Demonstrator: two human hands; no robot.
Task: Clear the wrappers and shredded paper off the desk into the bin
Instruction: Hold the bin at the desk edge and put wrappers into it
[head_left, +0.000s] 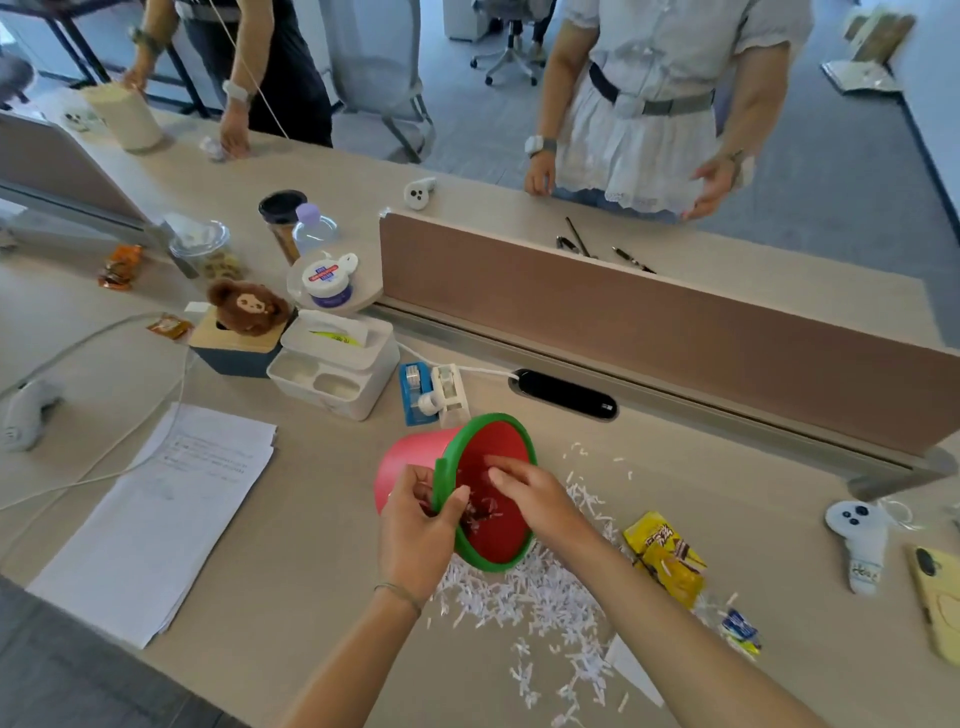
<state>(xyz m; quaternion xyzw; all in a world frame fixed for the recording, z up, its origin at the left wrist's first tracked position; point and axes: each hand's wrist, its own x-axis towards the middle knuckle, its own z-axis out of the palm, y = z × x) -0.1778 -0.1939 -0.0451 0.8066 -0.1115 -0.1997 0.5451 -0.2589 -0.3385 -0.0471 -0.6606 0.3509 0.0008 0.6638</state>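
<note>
Most of the shredded paper (540, 597) is still lying loose on the desk (291, 561), spreading from the bin's (410, 457) lip toward five o'clock, with stray bits at two o'clock. The left hand (415, 525) is curling its fingers and thumb round the green rim, holding the red plastic bin tipped on its side. The right hand (535, 499) is reaching into the mouth with loosely bent fingers; whether they are pinching shreds I cannot tell. The likely trouble is light, thin strips sliding back out of the tilted, smooth-walled bin, or scattering as the hand sweeps, since they are small and fluffy. Two crinkly wrappers are waiting at four o'clock: a glossy yellow wrapper (665, 556) just beside the pile and a small blue wrapper (740, 626) beyond it, both slick enough to skid away.
</note>
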